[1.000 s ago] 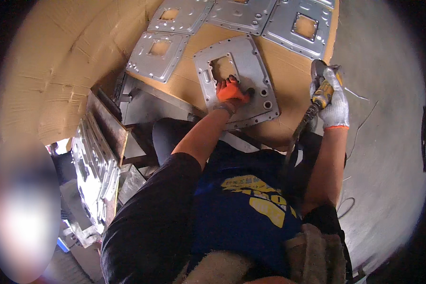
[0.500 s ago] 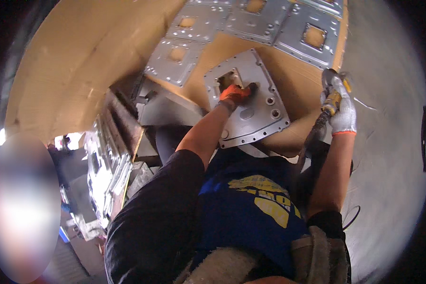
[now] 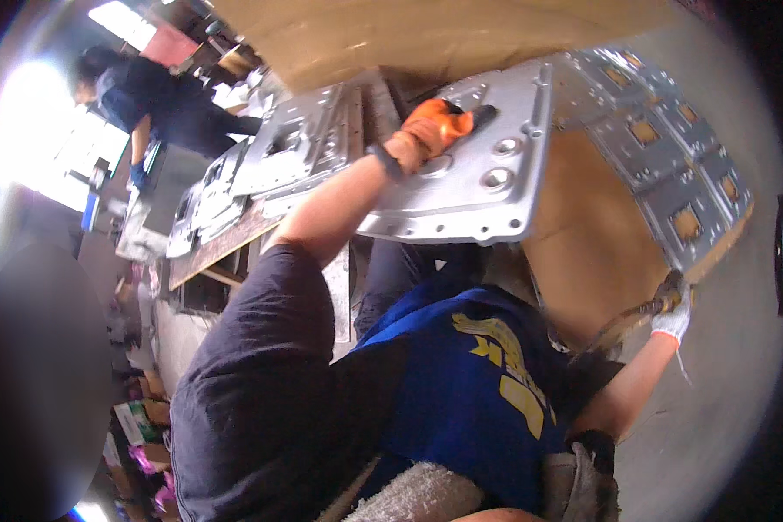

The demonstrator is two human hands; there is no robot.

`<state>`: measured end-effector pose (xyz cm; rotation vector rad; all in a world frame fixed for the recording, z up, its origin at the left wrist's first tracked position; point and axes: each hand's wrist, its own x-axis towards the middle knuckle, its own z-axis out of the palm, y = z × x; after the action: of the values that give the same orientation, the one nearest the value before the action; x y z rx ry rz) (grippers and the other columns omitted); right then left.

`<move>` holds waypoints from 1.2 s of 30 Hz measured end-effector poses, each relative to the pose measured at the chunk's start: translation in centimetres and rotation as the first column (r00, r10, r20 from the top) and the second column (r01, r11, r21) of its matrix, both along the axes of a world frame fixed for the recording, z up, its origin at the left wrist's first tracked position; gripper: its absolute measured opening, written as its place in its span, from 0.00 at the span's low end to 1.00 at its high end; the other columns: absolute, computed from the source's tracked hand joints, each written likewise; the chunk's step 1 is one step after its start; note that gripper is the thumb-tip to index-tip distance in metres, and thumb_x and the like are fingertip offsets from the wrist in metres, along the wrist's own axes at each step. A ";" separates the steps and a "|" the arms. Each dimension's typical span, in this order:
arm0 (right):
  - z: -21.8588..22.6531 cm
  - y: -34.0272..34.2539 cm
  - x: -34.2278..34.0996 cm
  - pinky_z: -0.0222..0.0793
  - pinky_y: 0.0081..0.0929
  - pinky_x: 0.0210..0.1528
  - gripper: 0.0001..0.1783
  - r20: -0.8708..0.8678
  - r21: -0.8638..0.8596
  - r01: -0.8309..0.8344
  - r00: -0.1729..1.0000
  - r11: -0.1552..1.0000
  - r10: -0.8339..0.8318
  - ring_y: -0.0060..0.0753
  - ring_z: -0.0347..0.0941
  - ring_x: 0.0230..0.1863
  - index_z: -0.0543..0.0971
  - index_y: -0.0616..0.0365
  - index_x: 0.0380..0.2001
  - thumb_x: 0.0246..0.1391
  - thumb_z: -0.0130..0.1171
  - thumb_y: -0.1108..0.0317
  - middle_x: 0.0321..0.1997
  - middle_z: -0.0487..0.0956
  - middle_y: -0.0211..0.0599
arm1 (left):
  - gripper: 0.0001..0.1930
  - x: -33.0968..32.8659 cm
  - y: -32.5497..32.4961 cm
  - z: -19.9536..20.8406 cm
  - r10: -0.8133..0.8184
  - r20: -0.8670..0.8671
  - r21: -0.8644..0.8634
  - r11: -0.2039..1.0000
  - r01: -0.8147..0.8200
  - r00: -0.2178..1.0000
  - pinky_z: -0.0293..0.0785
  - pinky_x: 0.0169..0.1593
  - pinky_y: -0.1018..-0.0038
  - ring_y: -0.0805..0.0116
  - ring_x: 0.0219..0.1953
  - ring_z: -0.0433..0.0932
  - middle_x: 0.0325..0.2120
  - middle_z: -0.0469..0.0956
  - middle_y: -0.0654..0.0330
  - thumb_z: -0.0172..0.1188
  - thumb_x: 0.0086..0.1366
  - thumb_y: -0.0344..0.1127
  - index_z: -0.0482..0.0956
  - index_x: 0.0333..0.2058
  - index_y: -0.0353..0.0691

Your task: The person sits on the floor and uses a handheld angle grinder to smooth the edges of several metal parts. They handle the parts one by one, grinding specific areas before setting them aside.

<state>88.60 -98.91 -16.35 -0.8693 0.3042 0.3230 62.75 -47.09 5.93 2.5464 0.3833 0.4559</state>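
Note:
My left hand [image 3: 431,135], in an orange glove with dark fingertips, grips a grey metal cover plate [image 3: 461,209] by its middle. The plate is raised and tilted, with bolt holes along its rim and two round ports near one corner. Its central opening is mostly hidden behind the hand. Low at the right, my right hand [image 3: 672,320], in a white knit glove, is wrapped round a yellow-and-black hand-held power tool [image 3: 666,296]. A dark hose or cable seems to run from it toward my body.
Several similar plates [image 3: 644,139] lie in rows on a cardboard sheet [image 3: 583,235] at the right. More plates [image 3: 278,157] are piled on a wooden board [image 3: 213,254] at the left. Beyond them a person in dark clothes [image 3: 170,100] bends over. Tall cardboard [image 3: 444,35] stands at the far side.
My left hand has lifted the plate off the cardboard and carried it toward the pile at the left. The view has swung left. My right hand still holds the tool, now lower in view.

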 end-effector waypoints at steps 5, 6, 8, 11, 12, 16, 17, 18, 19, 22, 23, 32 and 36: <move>-1.2 2.7 -0.8 0.73 0.36 0.46 0.20 -0.041 -0.156 0.051 0.998 0.986 -0.058 0.34 0.74 0.45 0.74 0.52 0.51 0.57 0.61 0.61 0.47 0.77 0.35 | 0.23 -11.1 7.6 5.4 0.081 0.041 -0.017 0.997 -0.081 0.996 0.70 0.55 0.70 0.62 0.51 0.77 0.46 0.80 0.54 0.64 0.59 0.45 0.77 0.50 0.39; -1.4 2.9 -1.5 0.73 0.36 0.44 0.20 -0.042 -0.169 0.016 0.999 0.985 -0.023 0.34 0.73 0.44 0.74 0.52 0.51 0.56 0.62 0.61 0.46 0.77 0.34 | 0.23 -13.1 8.4 7.1 0.147 -0.018 0.086 0.986 -0.145 0.989 0.71 0.54 0.70 0.63 0.50 0.77 0.46 0.80 0.54 0.65 0.58 0.44 0.77 0.50 0.40; -2.3 4.6 -2.4 0.74 0.35 0.41 0.19 -0.060 -0.175 -0.080 0.996 0.981 0.071 0.33 0.73 0.41 0.75 0.51 0.49 0.55 0.64 0.61 0.44 0.77 0.33 | 0.30 -17.9 13.8 7.5 0.325 -0.108 0.190 0.935 -0.301 0.940 0.72 0.48 0.63 0.52 0.42 0.79 0.35 0.81 0.46 0.54 0.61 0.62 0.81 0.37 0.35; -1.2 6.5 -4.2 0.73 0.32 0.36 0.17 -0.132 -0.146 -0.129 0.985 0.981 0.110 0.31 0.72 0.33 0.76 0.51 0.45 0.53 0.66 0.61 0.38 0.78 0.32 | 0.39 -22.6 20.7 8.5 0.540 -0.289 0.674 0.701 -0.232 0.790 0.73 0.46 0.59 0.44 0.39 0.79 0.35 0.81 0.42 0.48 0.59 0.71 0.83 0.32 0.33; -1.3 6.2 -4.3 0.73 0.32 0.35 0.16 -0.127 -0.154 -0.134 0.985 0.979 0.115 0.31 0.72 0.32 0.76 0.50 0.44 0.53 0.66 0.61 0.37 0.78 0.32 | 0.37 -22.7 20.7 9.3 0.604 -0.305 0.643 0.701 -0.309 0.736 0.73 0.46 0.59 0.45 0.40 0.80 0.37 0.81 0.42 0.50 0.57 0.70 0.83 0.33 0.34; -2.2 4.0 -3.4 0.72 0.30 0.35 0.16 -0.065 -0.153 -0.166 0.985 0.974 0.158 0.30 0.74 0.35 0.76 0.50 0.44 0.54 0.65 0.61 0.38 0.79 0.31 | 0.30 -23.8 20.0 9.3 0.755 -0.288 0.520 0.640 -0.565 0.589 0.72 0.51 0.61 0.48 0.47 0.79 0.40 0.81 0.47 0.57 0.54 0.62 0.83 0.41 0.40; -0.7 7.6 -5.4 0.71 0.30 0.36 0.17 -0.109 -0.107 -0.116 0.989 0.987 0.104 0.30 0.74 0.37 0.76 0.50 0.47 0.55 0.64 0.61 0.40 0.79 0.30 | 0.33 -27.8 23.0 6.8 0.732 -0.252 0.525 0.653 -0.546 0.633 0.70 0.53 0.64 0.51 0.51 0.77 0.45 0.79 0.47 0.59 0.53 0.62 0.80 0.47 0.40; -1.0 8.1 -5.4 0.71 0.29 0.35 0.16 -0.097 -0.137 -0.125 0.989 0.983 0.112 0.30 0.74 0.37 0.76 0.50 0.46 0.54 0.65 0.62 0.40 0.79 0.31 | 0.36 -30.5 26.4 3.3 0.680 -0.225 0.512 0.692 -0.509 0.698 0.69 0.56 0.66 0.54 0.55 0.74 0.51 0.77 0.47 0.61 0.53 0.61 0.76 0.53 0.39; -1.1 6.8 -5.2 0.72 0.29 0.34 0.16 -0.074 -0.180 -0.103 0.993 0.978 0.091 0.29 0.74 0.37 0.76 0.51 0.45 0.54 0.65 0.63 0.40 0.78 0.31 | 0.37 -29.5 25.9 2.0 0.654 -0.267 0.421 0.739 -0.525 0.708 0.66 0.59 0.67 0.53 0.58 0.72 0.53 0.75 0.47 0.61 0.54 0.59 0.73 0.56 0.40; -1.2 5.4 -5.6 0.71 0.29 0.35 0.16 -0.056 -0.180 -0.110 0.993 0.978 0.101 0.29 0.74 0.37 0.77 0.51 0.45 0.55 0.64 0.63 0.41 0.79 0.30 | 0.38 -29.3 24.5 0.1 0.647 -0.294 0.270 0.763 -0.588 0.704 0.63 0.62 0.68 0.52 0.60 0.70 0.56 0.73 0.46 0.61 0.55 0.55 0.68 0.61 0.42; -1.3 5.5 -5.6 0.71 0.29 0.36 0.15 -0.058 -0.176 -0.108 0.993 0.978 0.100 0.29 0.74 0.37 0.77 0.51 0.46 0.55 0.63 0.62 0.42 0.79 0.29 | 0.37 -29.3 25.7 0.3 0.632 -0.320 0.226 0.774 -0.591 0.706 0.64 0.61 0.68 0.53 0.60 0.70 0.55 0.73 0.46 0.61 0.55 0.55 0.68 0.61 0.43; 2.0 2.7 -7.8 0.72 0.25 0.34 0.16 -0.026 -0.215 -0.054 0.998 0.975 0.050 0.27 0.75 0.38 0.77 0.50 0.49 0.57 0.62 0.64 0.42 0.79 0.26 | 0.37 -21.5 21.4 4.6 0.861 -0.286 0.742 0.477 -0.471 0.421 0.73 0.51 0.58 0.55 0.51 0.78 0.49 0.79 0.54 0.62 0.47 0.65 0.75 0.51 0.47; 2.6 3.8 -8.4 0.74 0.29 0.34 0.16 -0.016 -0.108 0.020 1.000 0.994 -0.022 0.29 0.76 0.38 0.77 0.52 0.46 0.54 0.64 0.64 0.42 0.79 0.29 | 0.39 -16.4 19.5 4.2 0.709 0.041 0.681 0.496 -0.538 0.704 0.69 0.58 0.60 0.51 0.57 0.73 0.54 0.74 0.48 0.58 0.52 0.62 0.70 0.58 0.43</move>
<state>80.20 -95.16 -13.78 -0.9696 0.3489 0.2969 46.36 -27.60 10.15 3.0791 1.5592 0.6124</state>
